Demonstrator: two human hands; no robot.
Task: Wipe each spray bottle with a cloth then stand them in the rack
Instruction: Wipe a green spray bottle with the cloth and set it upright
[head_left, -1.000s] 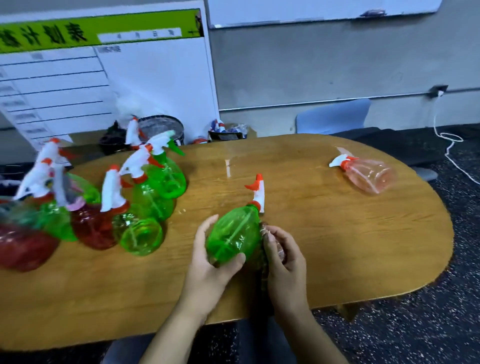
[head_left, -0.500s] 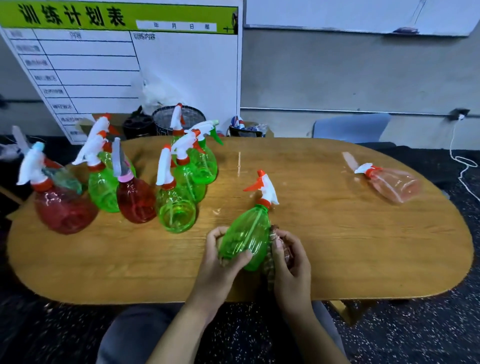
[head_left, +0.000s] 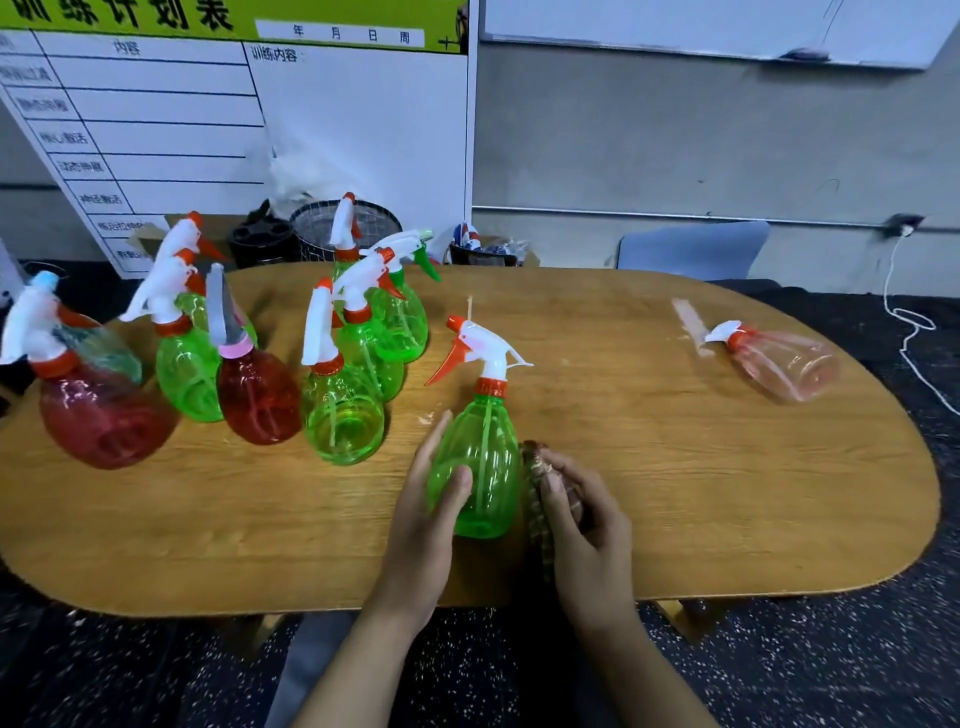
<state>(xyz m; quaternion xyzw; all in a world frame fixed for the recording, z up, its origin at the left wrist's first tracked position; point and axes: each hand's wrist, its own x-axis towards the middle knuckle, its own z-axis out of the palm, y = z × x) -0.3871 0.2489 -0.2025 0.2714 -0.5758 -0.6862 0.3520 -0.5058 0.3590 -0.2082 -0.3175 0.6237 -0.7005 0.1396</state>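
We sit at a big wooden table (head_left: 675, 493). On its left side stands a bunch of green and red bottles (head_left: 343, 415), close together. Far right, a pink bottle (head_left: 784, 364) lies on its side. Near the front edge stands the green spray bottle (head_left: 480, 467) — our left hand (head_left: 426, 514) curls round it, thumb in front. Our right hand (head_left: 587, 525) holds a brown cloth (head_left: 537, 493) bunched up, pressed on the bottle's right side.

The cloth (head_left: 537, 499) is mostly hidden behind the right hand (head_left: 582, 525); the whiteboard (head_left: 234, 104) is cut off at the top edge.
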